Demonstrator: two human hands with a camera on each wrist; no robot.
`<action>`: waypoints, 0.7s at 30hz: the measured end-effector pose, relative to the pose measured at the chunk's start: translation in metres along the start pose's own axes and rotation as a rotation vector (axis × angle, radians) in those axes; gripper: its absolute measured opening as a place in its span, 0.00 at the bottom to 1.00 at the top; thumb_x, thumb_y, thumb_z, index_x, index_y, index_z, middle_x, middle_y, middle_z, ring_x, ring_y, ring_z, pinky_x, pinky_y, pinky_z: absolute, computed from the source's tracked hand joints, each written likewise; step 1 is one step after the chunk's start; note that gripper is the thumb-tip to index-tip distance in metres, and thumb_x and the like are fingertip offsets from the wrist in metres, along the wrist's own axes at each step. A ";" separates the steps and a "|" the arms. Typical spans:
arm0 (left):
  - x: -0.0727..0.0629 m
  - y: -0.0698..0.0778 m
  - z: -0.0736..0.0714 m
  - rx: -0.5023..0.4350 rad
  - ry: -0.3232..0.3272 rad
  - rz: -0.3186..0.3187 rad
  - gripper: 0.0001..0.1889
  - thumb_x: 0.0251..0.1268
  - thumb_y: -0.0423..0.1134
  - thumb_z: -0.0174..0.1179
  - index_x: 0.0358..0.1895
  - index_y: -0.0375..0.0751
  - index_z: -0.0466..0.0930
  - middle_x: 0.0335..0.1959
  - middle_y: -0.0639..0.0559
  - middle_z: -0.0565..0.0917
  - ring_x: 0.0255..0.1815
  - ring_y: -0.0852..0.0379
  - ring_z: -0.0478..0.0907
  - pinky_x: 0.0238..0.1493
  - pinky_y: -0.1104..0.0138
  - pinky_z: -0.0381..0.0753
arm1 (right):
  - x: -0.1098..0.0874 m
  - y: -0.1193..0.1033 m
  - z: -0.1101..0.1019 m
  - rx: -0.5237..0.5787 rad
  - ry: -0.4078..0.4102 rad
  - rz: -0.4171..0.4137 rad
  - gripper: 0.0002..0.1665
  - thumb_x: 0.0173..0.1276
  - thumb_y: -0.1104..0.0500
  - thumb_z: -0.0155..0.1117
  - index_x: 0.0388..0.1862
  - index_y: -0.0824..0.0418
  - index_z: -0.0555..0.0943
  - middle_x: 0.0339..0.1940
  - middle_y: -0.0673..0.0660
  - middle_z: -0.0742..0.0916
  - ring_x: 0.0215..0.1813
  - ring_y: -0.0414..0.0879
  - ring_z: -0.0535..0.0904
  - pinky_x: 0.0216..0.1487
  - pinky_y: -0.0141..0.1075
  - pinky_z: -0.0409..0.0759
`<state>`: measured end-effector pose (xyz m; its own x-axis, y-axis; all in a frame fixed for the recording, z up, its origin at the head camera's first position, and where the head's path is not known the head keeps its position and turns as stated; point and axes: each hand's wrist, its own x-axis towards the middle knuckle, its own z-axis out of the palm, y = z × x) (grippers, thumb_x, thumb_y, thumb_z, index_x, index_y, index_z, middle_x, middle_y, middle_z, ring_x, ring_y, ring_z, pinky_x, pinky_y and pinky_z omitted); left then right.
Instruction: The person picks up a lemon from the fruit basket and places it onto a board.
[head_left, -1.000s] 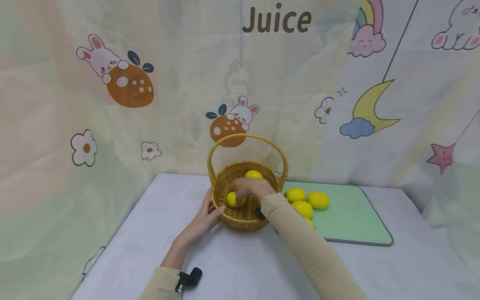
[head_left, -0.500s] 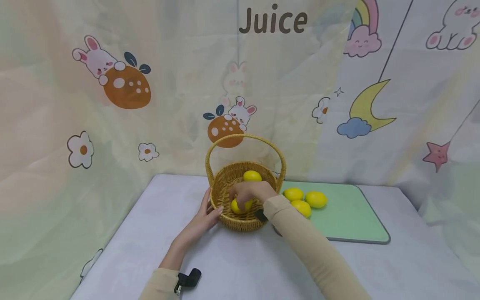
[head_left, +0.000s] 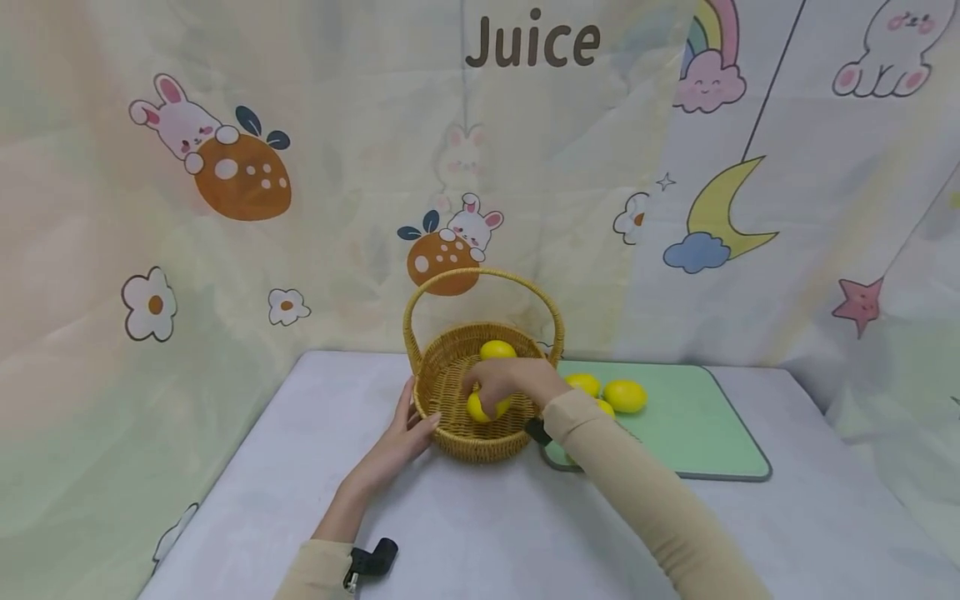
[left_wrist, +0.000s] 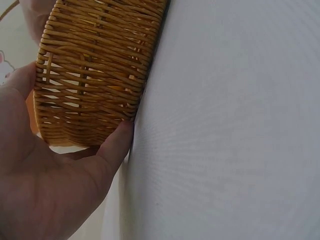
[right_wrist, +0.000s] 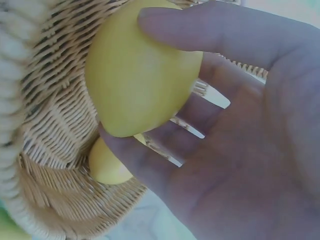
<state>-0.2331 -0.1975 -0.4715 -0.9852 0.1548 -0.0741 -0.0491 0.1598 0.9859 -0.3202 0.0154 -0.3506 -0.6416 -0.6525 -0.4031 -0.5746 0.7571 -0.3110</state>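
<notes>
A wicker basket [head_left: 480,450] with a tall arched handle stands on the table. My left hand [head_left: 397,442] holds its left side from outside, thumb by the rim; in the left wrist view the fingertips touch the woven wall. Inside the basket, my right hand [head_left: 517,379] grips a yellow lemon [head_left: 483,407] low over the woven floor. The right wrist view shows that lemon [right_wrist: 142,70] between thumb and fingers. Whether it touches the basket floor cannot be told. A second lemon [head_left: 498,350] lies at the basket's back, apart from the held one.
Right of the basket lies a green cutting board [head_left: 697,433] with a dark edge. Lemons [head_left: 625,396] sit on its left part, some partly hidden behind my right sleeve [head_left: 637,475]. A printed cloth [head_left: 345,208] hangs behind the white table [head_left: 262,475].
My right hand and the gripped lemon have shifted a little rightward inside the basket. My left hand stays on the basket's side. The whole head view has drifted slightly left.
</notes>
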 end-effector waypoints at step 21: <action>0.003 -0.003 -0.001 0.000 0.001 -0.011 0.44 0.72 0.56 0.56 0.74 0.86 0.29 0.82 0.46 0.40 0.82 0.48 0.49 0.74 0.54 0.68 | -0.050 -0.003 0.017 -0.103 0.154 -0.171 0.32 0.53 0.70 0.63 0.59 0.50 0.81 0.48 0.45 0.84 0.40 0.43 0.74 0.36 0.32 0.72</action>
<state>-0.2356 -0.1981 -0.4742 -0.9848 0.1518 -0.0847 -0.0597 0.1618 0.9850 -0.2776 0.0463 -0.3435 -0.5959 -0.7741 -0.2136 -0.7252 0.6330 -0.2709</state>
